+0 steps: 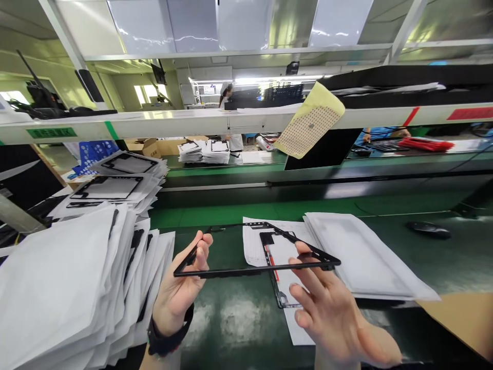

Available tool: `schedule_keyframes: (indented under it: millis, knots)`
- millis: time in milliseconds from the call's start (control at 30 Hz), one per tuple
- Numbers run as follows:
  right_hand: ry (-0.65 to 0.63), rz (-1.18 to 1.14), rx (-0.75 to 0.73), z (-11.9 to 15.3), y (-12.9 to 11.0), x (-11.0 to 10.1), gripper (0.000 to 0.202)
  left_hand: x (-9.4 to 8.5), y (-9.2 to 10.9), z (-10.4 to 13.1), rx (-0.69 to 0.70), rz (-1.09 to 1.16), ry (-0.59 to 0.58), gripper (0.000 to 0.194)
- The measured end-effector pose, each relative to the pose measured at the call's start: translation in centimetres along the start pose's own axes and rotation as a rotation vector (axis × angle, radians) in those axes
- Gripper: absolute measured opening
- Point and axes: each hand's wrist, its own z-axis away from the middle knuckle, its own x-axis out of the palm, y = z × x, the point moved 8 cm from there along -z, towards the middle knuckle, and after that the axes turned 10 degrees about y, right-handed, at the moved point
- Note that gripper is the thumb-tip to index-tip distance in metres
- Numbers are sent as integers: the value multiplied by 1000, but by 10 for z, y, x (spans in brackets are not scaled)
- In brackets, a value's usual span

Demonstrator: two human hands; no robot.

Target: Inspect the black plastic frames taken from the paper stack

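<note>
Thin black rectangular frame [246, 249], held in the air above the green worktop [231, 313], between the two hands. Long axis running left to right across the view, roughly level, the right end slightly lower; open centre facing up, the plane of the frame tipped nearly flat toward the camera. Left hand [181, 288] closed on the left short end, thumb and fingertips pinching the bar, a dark band at the wrist. Right hand [327, 308] open-palmed under the right end, thumb resting on the near corner, fingers spread and only lightly supporting; a firm grip not evident.

Below the frame, flat on the worktop: a white printed sheet [265, 246] carrying a second black frame part [275, 277], its long axis running away from the camera. Just right of it, a stack of white sleeves [362, 257]. At left, a large leaning pile of white sleeves [73, 288] with black frames showing between layers. Behind, a conveyor belt [308, 174], a yellow perforated sheet [311, 121] hanging from the overhead rail, and a dark mouse-like object [427, 229] at far right. Another person [227, 97] in the background, well apart.
</note>
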Motion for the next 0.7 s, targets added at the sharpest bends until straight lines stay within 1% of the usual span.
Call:
schedule_keyframes:
  millis: [67,100,167,233,267,333,433,500,600,700]
  knots:
    - [29,44,37,4,-1,-1,101,-1,-2,2,-23,51,-10,30]
    - [42,62,62,5,-3,1,100,-2,-2,3,-27,65,-11,31]
    - [58,80,99,7,-8,8,92,-2,-2,4,-31,79,-12,33]
    - [59,64,92,8,-15,14,82,-3,-3,4,-33,86,-8,33]
    - [59,56,80,9,-17,15,81,-3,-3,4,-25,87,-2,33]
    - [71,79,68,11,-17,11,87,-5,-4,4,1,77,17,32]
    - [100,157,67,16,-12,-4,100,-5,-7,6,28,42,39,29]
    - [110,167,57,18,-11,-12,101,-5,-8,9,57,35,62,30]
    - [131,146,22,13,-11,-18,95,-8,-6,15,156,28,149,34]
    - [160,80,-74,-5,-14,-15,80,-9,-1,26,368,-47,253,37]
